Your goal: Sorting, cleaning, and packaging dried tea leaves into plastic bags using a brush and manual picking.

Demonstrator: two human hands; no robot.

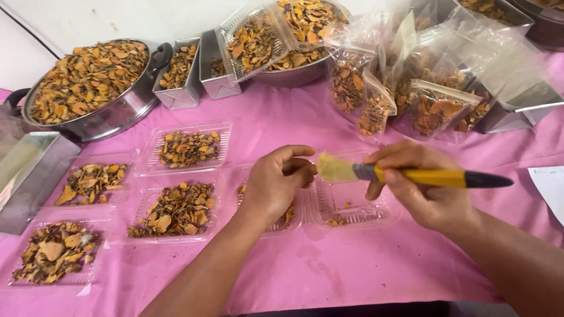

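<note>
Pink worktop (352, 270): approx. five trays filled w/ dried slices (176, 208). Brush (423, 176) is gripped by right hand (423, 188); left hand (276, 182) is curled, pinching; near-empty tray (382, 217) unfilled.

Table under pink cloth (329, 270). Clear trays of dried slices (179, 208) lie left of the hands. Steel pot (88, 88) and filled bags (435, 105) sit beyond them.

Both arms bare to the frame edge, no sleeves visible. Left hand (276, 182) and right hand (420, 188): no gloves, no rings, no watch or bands at the wrists. Nails short, unpainted. Light hair on the forearms, lower frame.
</note>
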